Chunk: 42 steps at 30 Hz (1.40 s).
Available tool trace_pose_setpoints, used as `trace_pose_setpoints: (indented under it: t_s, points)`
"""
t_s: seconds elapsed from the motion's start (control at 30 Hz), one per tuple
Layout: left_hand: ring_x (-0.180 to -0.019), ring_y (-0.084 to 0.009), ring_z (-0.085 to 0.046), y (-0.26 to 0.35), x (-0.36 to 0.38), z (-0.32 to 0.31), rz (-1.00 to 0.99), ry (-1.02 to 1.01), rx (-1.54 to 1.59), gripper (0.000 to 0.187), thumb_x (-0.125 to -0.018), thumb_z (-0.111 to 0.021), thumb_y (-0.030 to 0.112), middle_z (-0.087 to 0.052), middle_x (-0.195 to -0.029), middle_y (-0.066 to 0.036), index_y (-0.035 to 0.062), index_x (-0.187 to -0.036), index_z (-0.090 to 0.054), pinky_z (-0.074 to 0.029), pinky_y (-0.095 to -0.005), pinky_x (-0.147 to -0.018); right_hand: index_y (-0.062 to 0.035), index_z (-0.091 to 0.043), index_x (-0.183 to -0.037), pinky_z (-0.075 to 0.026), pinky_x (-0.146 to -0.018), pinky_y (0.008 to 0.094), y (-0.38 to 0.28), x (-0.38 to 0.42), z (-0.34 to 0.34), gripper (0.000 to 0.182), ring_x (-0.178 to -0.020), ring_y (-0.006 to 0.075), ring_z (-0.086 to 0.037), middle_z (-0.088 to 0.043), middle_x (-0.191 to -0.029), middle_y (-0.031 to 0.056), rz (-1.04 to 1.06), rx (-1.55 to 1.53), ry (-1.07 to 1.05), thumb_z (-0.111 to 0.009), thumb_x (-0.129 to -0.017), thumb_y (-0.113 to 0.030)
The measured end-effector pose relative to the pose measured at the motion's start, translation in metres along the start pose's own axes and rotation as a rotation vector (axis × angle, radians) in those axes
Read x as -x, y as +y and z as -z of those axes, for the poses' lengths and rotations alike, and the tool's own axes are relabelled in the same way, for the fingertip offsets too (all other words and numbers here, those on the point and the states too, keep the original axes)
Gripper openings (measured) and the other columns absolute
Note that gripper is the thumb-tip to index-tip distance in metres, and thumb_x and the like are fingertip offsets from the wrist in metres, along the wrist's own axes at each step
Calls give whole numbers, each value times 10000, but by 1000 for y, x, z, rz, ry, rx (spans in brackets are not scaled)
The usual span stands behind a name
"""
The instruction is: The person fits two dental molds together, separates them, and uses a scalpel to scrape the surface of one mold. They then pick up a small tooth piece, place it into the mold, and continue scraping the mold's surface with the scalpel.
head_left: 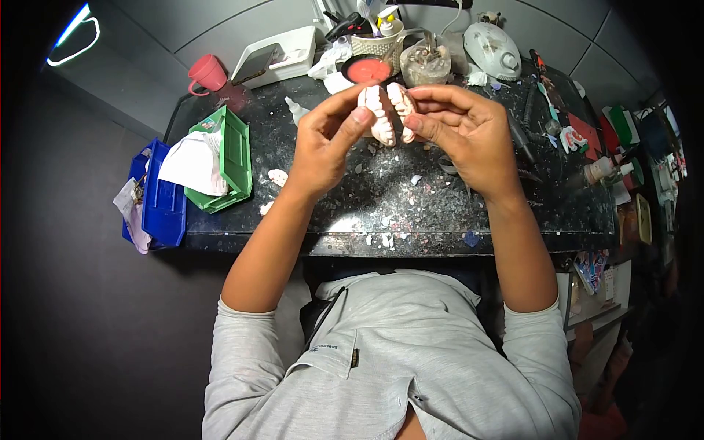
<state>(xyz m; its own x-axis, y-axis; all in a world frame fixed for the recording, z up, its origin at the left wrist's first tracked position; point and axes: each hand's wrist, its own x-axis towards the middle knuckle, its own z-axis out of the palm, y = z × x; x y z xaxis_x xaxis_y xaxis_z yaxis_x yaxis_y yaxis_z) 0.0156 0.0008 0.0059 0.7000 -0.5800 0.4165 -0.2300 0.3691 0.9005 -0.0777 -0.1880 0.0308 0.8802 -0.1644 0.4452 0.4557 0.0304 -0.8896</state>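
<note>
Both hands are raised over the far middle of a black, debris-strewn bench. My left hand (328,139) is closed on a pale pinkish dental cast (377,116), thumb on its near side and fingers behind. Between thumb and fingers my right hand (463,132) grips a second dental cast (400,101). The two casts are side by side, close together, with their rows of teeth showing. Whether they touch is too small to tell. Behind them is a dark bowl of red material (368,70).
At the left are a green bin (236,158) with white cloth, a blue bin (163,202) and a pink mug (208,72). A white tray (297,45), basket (381,45) and white machine (493,51) line the back. Tools and a red-and-white model (572,139) lie right.
</note>
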Motion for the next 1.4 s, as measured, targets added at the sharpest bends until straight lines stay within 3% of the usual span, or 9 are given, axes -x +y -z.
trace_pose_setpoints:
  t_s: [0.1,0.4,1.13,1.33,1.4]
  points:
    - [-1183,-189,-588,5,0,-3,-53,7,-17,485,-980,-669,186,-633,-1266,-135,-72,-1369,-536,-453,-334,-1031,101,-651,-1131,-623,-770,270,-5,0,2,275,-865,168,-731,-729,-998,156,-177,-63,-4,-738,-888,8]
    - [-1176,-194,-596,4,1,-4,-68,-69,-16,513,-970,-672,167,-634,-1275,-146,-68,-1399,-517,-459,-336,-1022,98,-649,-1130,-633,-741,282,-5,0,2,268,-861,190,-744,-735,-988,170,-171,-59,-32,-730,-903,-17]
    - [-1151,-184,-605,1,2,-6,-87,-37,-34,523,-960,-696,173,-636,-1255,-136,-69,-1387,-516,-482,-317,-993,111,-648,-1101,-634,-741,278,-3,0,-1,261,-839,193,-745,-733,-958,176,-179,-94,-40,-740,-892,-15]
    - [-1166,-195,-604,0,1,-4,-127,-31,-32,555,-934,-728,170,-635,-1255,-136,-66,-1387,-513,-479,-334,-1008,115,-648,-1089,-632,-750,269,-3,1,-3,265,-840,188,-744,-725,-959,169,-138,-39,-22,-755,-870,10]
    - [-1181,-239,-609,-2,0,-1,-168,-53,-54,527,-932,-719,99,-623,-1275,-171,-79,-1379,-504,-511,-382,-1000,105,-655,-1083,-628,-750,260,-2,1,-3,258,-841,180,-744,-724,-959,160,-114,3,-24,-759,-863,17]
